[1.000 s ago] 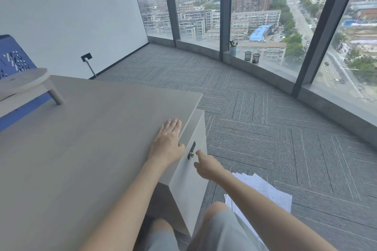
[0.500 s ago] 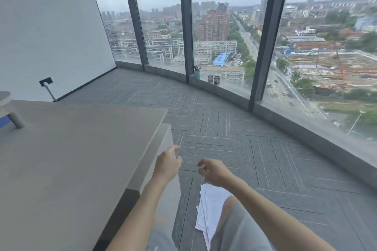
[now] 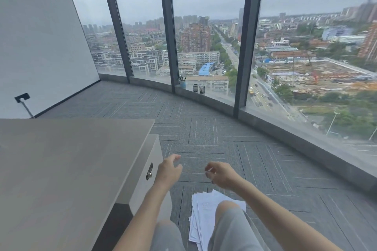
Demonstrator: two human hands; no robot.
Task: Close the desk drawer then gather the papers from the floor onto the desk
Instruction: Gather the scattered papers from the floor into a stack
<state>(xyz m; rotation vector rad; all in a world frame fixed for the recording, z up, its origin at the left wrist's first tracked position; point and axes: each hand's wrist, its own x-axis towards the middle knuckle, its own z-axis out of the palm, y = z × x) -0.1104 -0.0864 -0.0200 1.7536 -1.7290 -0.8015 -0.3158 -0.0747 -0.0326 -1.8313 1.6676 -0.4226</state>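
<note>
Below your knee: papers [image 3: 206,210] fanned on the floor; square them first.
Drawer [image 3: 146,169]: probably shut.
Left hand [image 3: 169,171], right hand [image 3: 222,174]: fingers apart, empty.

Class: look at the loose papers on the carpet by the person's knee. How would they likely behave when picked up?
The papers look like thin loose sheets, so they would probably flop and bend. They lie fanned rather than squared, so some may slide apart. Lying flat on carpet, their edges may be hard to lift.

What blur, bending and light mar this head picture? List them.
Head view: flat overcast daylight through the windows, no hard shadows or glare; wide-angle bending curves the window posts and sill; motion blur softens the far right buildings and both hands, left hand, right hand; papers print unreadable.
</note>
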